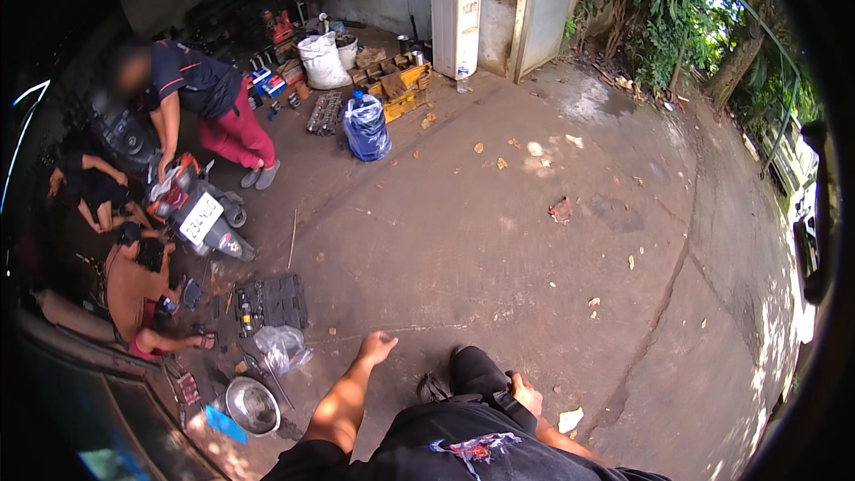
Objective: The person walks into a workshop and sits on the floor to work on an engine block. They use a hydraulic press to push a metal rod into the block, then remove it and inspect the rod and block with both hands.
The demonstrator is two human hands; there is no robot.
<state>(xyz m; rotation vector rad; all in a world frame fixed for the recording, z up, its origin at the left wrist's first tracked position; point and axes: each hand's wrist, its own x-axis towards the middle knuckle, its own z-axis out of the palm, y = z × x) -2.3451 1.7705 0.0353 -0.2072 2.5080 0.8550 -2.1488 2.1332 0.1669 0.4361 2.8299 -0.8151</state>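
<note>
My left hand point(380, 346) hangs ahead of my body over the concrete floor, its fingers loosely curled with nothing visible in them. My right hand point(527, 395) is beside my dark-clothed leg point(481, 372), fingers curled in and partly hidden. Nearest to my left hand are a clear plastic bag point(283, 349) and an open black tool case point(283, 303) with sockets in it. A metal basin point(253, 405) with dark contents stands lower left, beside a blue flat piece point(226, 425).
At left, a bent-over person point(200, 89) and two crouching people work around a motorcycle point(200, 214). Behind are a bagged blue water jug point(366, 127), a yellow crate point(407, 93), a white sack point(324, 61) and a water dispenser point(455, 27). Dry leaves dot the cracked floor; plants point(650, 18) grow at right.
</note>
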